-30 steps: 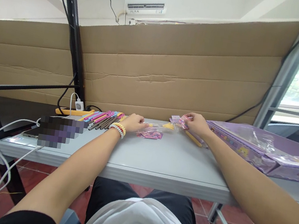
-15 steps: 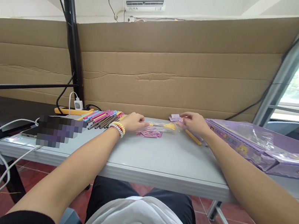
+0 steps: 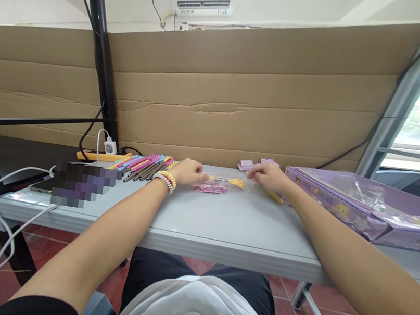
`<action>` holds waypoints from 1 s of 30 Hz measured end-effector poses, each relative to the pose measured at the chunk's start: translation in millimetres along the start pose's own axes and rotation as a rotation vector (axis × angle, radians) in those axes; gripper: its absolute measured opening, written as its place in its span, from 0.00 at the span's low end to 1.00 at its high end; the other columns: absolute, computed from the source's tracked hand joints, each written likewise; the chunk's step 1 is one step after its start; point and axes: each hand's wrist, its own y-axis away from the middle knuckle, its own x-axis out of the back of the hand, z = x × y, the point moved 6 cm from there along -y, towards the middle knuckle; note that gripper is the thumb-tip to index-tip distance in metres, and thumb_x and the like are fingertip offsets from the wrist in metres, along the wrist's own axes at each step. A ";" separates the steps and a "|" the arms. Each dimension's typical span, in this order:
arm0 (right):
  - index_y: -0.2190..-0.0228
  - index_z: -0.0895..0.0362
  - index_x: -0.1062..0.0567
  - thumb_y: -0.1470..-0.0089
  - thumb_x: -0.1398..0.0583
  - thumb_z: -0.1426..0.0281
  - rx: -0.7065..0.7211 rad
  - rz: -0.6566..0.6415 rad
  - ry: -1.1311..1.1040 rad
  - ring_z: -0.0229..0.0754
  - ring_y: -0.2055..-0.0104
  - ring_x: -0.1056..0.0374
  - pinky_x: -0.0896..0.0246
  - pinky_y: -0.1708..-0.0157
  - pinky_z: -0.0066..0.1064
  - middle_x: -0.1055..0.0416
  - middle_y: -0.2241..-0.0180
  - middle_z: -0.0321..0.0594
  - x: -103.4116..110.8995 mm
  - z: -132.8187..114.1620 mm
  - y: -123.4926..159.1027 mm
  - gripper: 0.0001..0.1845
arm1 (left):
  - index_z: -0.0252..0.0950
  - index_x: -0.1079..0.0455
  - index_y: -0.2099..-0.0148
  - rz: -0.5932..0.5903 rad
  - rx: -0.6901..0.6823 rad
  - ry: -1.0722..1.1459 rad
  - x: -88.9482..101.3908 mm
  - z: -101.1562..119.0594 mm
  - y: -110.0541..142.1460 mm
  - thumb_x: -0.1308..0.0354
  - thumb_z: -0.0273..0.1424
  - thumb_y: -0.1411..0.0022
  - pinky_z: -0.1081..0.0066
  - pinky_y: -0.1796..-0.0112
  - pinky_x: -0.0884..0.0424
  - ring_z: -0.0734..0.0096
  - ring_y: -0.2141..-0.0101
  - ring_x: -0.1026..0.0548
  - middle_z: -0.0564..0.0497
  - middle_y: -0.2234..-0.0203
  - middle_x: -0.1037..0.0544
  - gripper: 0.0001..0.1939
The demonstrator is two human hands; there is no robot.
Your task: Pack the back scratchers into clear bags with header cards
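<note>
My left hand [image 3: 189,171] rests at the far side of the grey table [image 3: 231,224], fingers curled on one end of a clear plastic bag [image 3: 222,181] with a small yellow hand-shaped toy inside. My right hand [image 3: 269,177] is at the bag's other end, its fingers closed on the plastic. Pink printed cards [image 3: 209,188] lie just in front of the bag. Two small pink cards [image 3: 255,163] lie behind my right hand. A yellow stick [image 3: 273,196] lies under my right wrist.
A row of colourful pens and dark sticks [image 3: 145,165] lies left of my left hand. A long purple box [image 3: 368,207] with plastic film takes up the right side. A white cable [image 3: 11,191], a charger and a phone are at the left. A cardboard wall stands behind.
My right hand has come down from holding small pink cards in the air; those cards now lie on the table behind it. The left hand has stayed put.
</note>
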 end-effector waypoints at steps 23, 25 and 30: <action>0.56 0.53 0.25 0.58 0.46 0.79 -0.030 0.025 0.093 0.42 0.52 0.34 0.43 0.52 0.29 0.28 0.53 0.38 2.0 5.7 -0.5 0.26 | 0.37 0.35 0.74 -0.018 0.007 0.007 -2.0 -0.4 0.2 0.51 0.52 0.47 0.72 0.76 0.43 0.70 0.76 0.32 0.51 0.78 0.27 0.22; 0.53 0.53 0.27 0.57 0.47 0.79 -0.024 0.027 0.106 0.43 0.50 0.35 0.43 0.52 0.29 0.30 0.50 0.38 2.1 5.3 -0.3 0.29 | 0.37 0.34 0.74 -0.027 0.013 0.006 -1.7 0.6 1.0 0.51 0.51 0.47 0.72 0.76 0.42 0.70 0.75 0.31 0.51 0.77 0.27 0.21; 0.49 0.53 0.30 0.58 0.46 0.77 -0.041 0.022 0.139 0.46 0.50 0.35 0.42 0.55 0.31 0.31 0.50 0.39 1.8 5.5 -0.1 0.31 | 0.37 0.35 0.75 -0.066 0.032 0.003 0.4 5.7 4.7 0.51 0.49 0.47 0.72 0.75 0.41 0.69 0.74 0.31 0.51 0.76 0.26 0.20</action>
